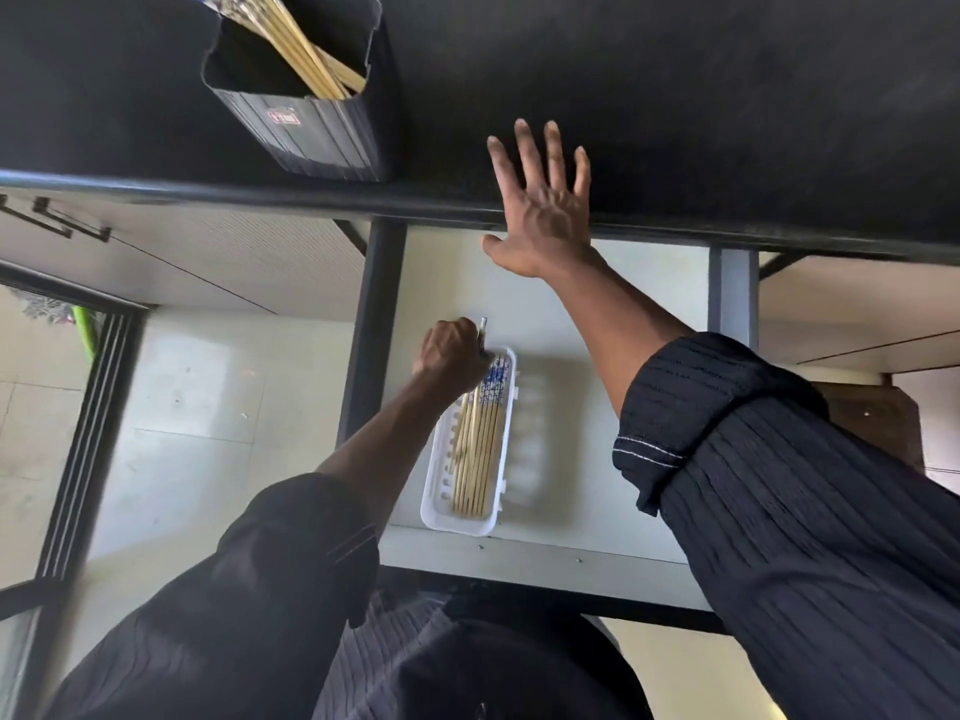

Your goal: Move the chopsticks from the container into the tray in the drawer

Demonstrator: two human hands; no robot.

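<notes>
Black countertop [675,96]; right hand [540,210] flat, fingers spread; left hand [452,356] fingers grasping chopsticks [478,439] over tray [434,506]

A black countertop [675,96] spans the upper area. Pale floor tiles [208,433] lie below its left edge. A dark door frame [88,418] runs beside the tiles.

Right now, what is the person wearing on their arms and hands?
Both hands are bare: no gloves, rings or watch visible on the left hand or right hand. Both arms wear dark ribbed sleeves with fine vertical lines, pushed up to leave the forearms bare. The right sleeve shows a bunched cuff with a thin white stitch line.
</notes>
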